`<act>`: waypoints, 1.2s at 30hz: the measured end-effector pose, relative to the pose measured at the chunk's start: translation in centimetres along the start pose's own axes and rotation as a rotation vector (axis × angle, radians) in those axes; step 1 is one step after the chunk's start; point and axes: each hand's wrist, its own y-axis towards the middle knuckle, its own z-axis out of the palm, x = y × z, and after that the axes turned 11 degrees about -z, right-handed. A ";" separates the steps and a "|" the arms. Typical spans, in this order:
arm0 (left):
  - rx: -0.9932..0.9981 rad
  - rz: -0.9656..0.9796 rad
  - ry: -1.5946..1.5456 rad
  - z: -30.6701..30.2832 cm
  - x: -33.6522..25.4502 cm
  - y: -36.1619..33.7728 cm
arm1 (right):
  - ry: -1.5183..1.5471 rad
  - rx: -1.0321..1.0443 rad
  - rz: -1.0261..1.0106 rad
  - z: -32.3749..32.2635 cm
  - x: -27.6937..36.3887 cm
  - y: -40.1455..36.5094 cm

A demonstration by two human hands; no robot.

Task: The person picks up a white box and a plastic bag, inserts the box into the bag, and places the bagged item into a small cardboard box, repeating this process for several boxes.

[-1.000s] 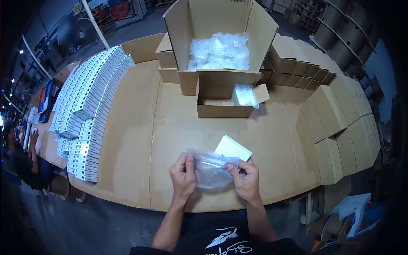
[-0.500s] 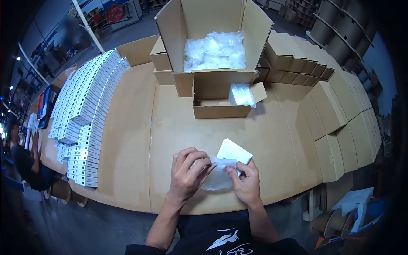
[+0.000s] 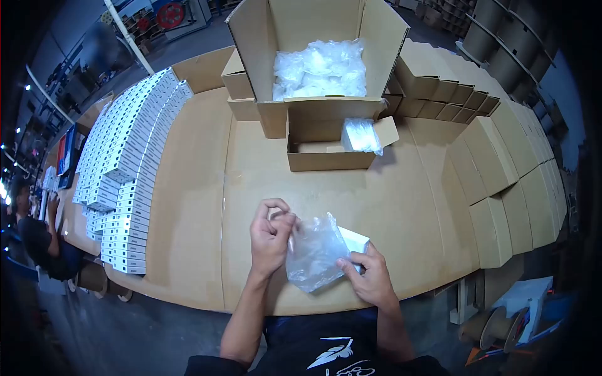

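In front of my body a clear plastic bag (image 3: 315, 254) hangs spread between my hands. My left hand (image 3: 269, 237) is closed, its fingertips pinched at the bag's upper left edge. With thumb and fingers, my right hand (image 3: 370, 274) grips a small white box (image 3: 355, 240) together with the bag's right side. The bag lies in front of the box and covers part of it. Beyond them stands an open cardboard carton (image 3: 329, 163), with plastic-wrapped white boxes (image 3: 360, 135) at its right end.
A taller carton (image 3: 251, 56) behind holds a heap of clear plastic bags (image 3: 320, 67). Stacked white boxes (image 3: 135, 156) line the left of the cardboard-covered table (image 3: 188, 207). Brown cartons (image 3: 492, 163) are piled on the right. Another person (image 3: 41, 241) is at far left.
The bag has opened out from a crumpled bunch into a wide sheet in front of the white box. My left hand has moved slightly up and left.
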 end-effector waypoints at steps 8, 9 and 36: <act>0.040 -0.157 0.031 1.3 3.2 -2.9 | -0.031 -0.266 -0.065 1.7 -2.1 0.5; 0.070 -0.237 0.094 1.7 2.9 -3.3 | 0.027 -0.255 0.000 1.7 -2.0 0.5; 0.039 0.009 0.522 1.3 2.1 -3.1 | 0.301 -0.462 -0.467 -5.1 -1.2 4.4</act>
